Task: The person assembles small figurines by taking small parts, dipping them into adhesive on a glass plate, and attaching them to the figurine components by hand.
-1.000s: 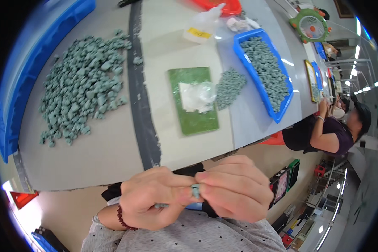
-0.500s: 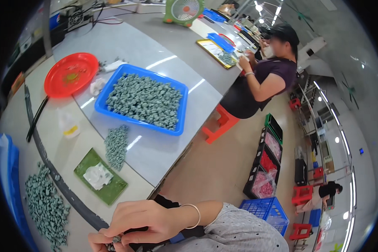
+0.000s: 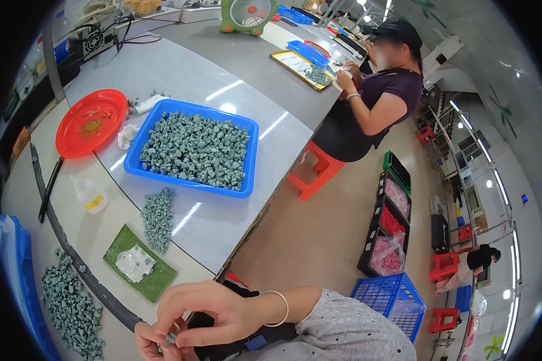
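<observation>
At the lower edge my right hand (image 3: 214, 316), with a pale bangle at the wrist, pinches a small grey-green piece (image 3: 170, 339) between thumb and finger. My left hand (image 3: 147, 340) meets it there, fingers curled around more of the same lumpy pieces; much of it is cut off by the frame. Just beyond my hands lies a green mat (image 3: 162, 283) bearing a white, paste-like blob (image 3: 134, 263). A small heap of grey-green pieces (image 3: 158, 219) sits past the mat, and a larger pile (image 3: 72, 307) lies to the left. Farther off, a blue tray (image 3: 190, 183) is full of them.
A red plate (image 3: 72, 141), a dark-handled tool (image 3: 50, 189) and a small translucent bottle (image 3: 90, 195) stand on the left of the table. A co-worker (image 3: 379, 102) sits on a red stool (image 3: 313, 174). Black crates (image 3: 373, 243) and a blue basket (image 3: 367, 295) line the floor at right.
My view has shifted slightly, so the tray and plate appear a little further left. My right hand has turned a bit and its fingers have spread, showing the small piece more plainly.
</observation>
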The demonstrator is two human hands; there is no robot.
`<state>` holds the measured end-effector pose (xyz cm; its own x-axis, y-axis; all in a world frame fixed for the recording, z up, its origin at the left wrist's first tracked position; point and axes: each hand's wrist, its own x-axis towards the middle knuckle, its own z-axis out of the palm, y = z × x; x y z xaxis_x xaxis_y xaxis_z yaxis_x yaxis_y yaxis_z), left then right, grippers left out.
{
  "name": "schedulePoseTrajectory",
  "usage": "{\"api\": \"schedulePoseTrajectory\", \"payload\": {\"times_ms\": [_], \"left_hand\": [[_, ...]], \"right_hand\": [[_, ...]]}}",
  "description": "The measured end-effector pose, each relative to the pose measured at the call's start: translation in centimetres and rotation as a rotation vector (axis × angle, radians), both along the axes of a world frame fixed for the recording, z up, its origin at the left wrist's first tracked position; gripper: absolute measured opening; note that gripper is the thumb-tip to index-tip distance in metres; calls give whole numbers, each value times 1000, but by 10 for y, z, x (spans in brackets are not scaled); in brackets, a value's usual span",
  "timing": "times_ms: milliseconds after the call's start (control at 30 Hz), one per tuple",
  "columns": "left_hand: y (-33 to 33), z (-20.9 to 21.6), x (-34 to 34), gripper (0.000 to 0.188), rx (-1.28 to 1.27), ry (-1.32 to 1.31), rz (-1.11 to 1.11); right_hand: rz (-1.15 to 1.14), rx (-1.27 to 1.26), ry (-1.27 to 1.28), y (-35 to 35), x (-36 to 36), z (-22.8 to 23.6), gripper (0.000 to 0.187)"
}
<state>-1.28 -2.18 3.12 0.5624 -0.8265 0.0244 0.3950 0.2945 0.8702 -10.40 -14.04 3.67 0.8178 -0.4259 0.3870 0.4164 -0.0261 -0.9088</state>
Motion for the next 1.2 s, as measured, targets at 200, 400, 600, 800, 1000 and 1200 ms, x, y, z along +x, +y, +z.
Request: {"api": "schedulePoseTrajectory", "payload": {"times_ms": [200, 400, 600, 800, 1000, 1200], "left_hand": [[7, 9, 19, 23, -208, 1139, -226], [5, 21, 18, 17, -152, 1637, -247], [9, 3, 22, 21, -262, 1501, -386], [2, 18, 26, 17, 2, 1640, -337], [0, 16, 24, 8, 93, 1763, -315], [2, 13, 21, 4, 87, 1669, -391]], "right_hand": [[-879, -604, 73, -78, -7, 4, 16], [-1058, -1079, 407, -152, -20, -6, 19], [-874, -862, 167, -90, -4, -11, 19], [-909, -979, 305, -88, 8, -34, 19], [-890, -1034, 441, -82, 14, -36, 29], [-751, -1061, 500, -81, 16, -31, 41]]}}
